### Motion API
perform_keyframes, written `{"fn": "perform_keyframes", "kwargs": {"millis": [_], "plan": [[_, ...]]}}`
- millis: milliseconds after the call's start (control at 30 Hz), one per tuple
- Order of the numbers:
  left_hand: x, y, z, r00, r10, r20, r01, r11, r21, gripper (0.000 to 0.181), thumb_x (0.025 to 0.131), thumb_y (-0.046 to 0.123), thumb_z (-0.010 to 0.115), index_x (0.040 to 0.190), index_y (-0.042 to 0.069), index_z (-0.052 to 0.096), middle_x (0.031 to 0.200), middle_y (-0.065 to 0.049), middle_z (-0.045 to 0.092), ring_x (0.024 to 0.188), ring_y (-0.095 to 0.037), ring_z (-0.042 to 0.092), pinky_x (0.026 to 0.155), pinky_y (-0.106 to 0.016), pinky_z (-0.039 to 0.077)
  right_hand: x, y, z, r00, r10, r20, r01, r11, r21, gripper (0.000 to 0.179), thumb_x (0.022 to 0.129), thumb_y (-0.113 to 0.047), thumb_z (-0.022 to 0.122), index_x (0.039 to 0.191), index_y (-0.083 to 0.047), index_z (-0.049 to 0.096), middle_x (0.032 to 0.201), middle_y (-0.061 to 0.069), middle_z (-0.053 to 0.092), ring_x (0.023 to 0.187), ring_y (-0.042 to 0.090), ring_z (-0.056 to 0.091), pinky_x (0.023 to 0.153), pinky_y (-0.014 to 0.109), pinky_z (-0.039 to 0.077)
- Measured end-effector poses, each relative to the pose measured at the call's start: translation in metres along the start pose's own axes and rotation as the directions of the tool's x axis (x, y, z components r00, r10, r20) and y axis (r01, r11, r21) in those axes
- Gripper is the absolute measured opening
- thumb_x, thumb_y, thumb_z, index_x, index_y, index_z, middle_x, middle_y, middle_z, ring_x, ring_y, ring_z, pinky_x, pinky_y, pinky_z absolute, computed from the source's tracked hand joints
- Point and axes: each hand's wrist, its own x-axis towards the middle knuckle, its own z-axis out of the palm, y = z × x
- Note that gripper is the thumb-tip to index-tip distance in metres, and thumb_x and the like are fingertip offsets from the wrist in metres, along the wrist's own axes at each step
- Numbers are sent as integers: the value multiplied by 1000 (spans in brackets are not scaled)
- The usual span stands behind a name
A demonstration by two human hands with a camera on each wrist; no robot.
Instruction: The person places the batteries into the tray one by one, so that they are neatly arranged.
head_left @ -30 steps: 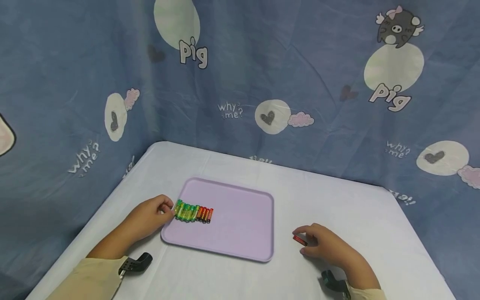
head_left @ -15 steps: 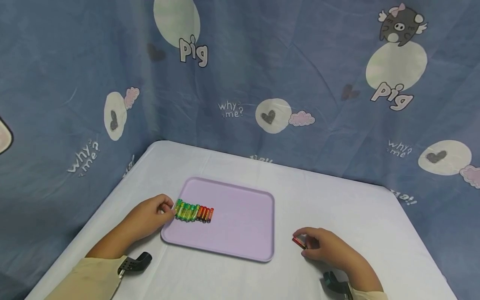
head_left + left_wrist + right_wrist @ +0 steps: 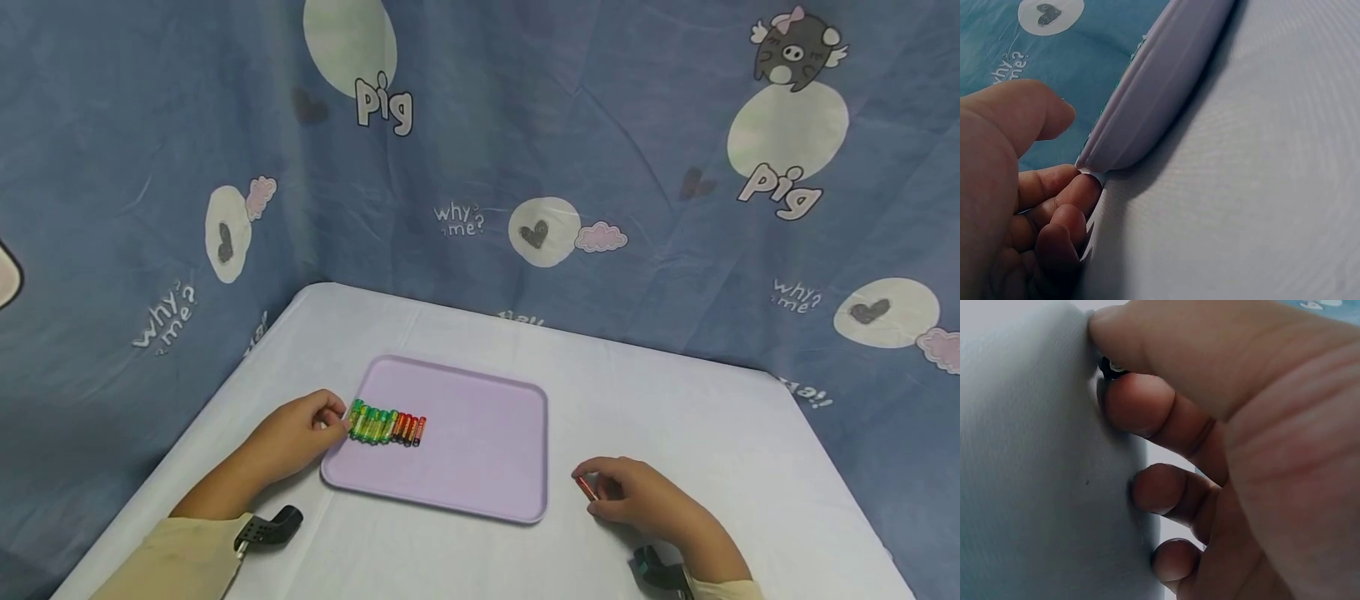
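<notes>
Between the thumb and fingers of my right hand (image 3: pixel 637 500) is a red battery (image 3: pixel 586 489), held low over the white table, right of the lilac tray (image 3: pixel 480 450). Its dark end shows beside the thumb in the right wrist view. Along the tray's left side, several green batteries (image 3: pixel 372 424) and several red-and-black batteries (image 3: pixel 408 429) lie side by side in a row. My left hand (image 3: pixel 296 433) rests at the tray's left rim, fingers loosely curled. In the left wrist view, its fingertips touch the tray's corner and the thumb stands apart from it.
A white cloth covers the table (image 3: pixel 465 567), whose far edge meets a blue printed curtain (image 3: pixel 465 150). Black wrist-worn devices sit at the left sleeve (image 3: pixel 270 527) and the right sleeve (image 3: pixel 660 571).
My right hand has shifted slightly left toward the tray, and the battery in it has turned steeper. The left hand and the row of batteries have stayed put.
</notes>
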Motion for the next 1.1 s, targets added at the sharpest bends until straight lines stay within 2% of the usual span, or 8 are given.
{"fn": "perform_keyframes", "kwargs": {"millis": [267,400,600,833,933,1100], "plan": [[0,-1,0,1000,1,-9,-1,1000,-1,23,97,31,70,111,13,65,92,3,63,80,-14,53,74,-35,44,6,-8,-1,998,61,-10,-62,997,-53,42,90,-36,82,125,-22,65,81,-15,60,73,1,54,69,26,46],[1,-2,0,1000,2,-11,-2,1000,-1,23,97,32,69,111,13,65,93,4,64,80,-14,54,74,-34,44,9,-13,0,994,102,-34,-104,992,-76,45,90,-39,81,125,-16,64,83,-14,62,74,3,55,70,28,48],[2,-3,0,1000,12,-7,-12,1000,6,22,97,32,69,110,14,65,93,4,64,81,-13,54,75,-35,45,13,-13,5,984,162,-80,-167,983,-70,47,91,-46,78,124,-16,66,83,-15,63,75,4,58,72,28,50],[2,-1,1,1000,8,-12,-7,1000,26,19,97,30,69,108,15,66,91,4,62,81,-14,53,75,-35,43,25,-18,6,979,147,-141,-153,988,-35,35,92,-39,80,117,-18,67,80,-15,64,72,5,59,70,27,50],[1,-1,0,1000,10,-12,-9,1000,29,19,97,30,69,108,15,66,90,4,62,81,-14,53,74,-35,43,33,-26,6,978,131,-165,-141,989,-47,34,91,-36,81,116,-18,67,80,-16,64,72,5,59,69,27,50],[2,-1,0,1000,12,-9,-12,1000,26,20,98,31,68,109,15,66,92,4,63,82,-15,54,75,-35,44,49,-41,5,972,61,-226,-87,990,-107,32,90,-33,84,113,-18,67,79,-16,62,73,5,57,68,27,49]]}}
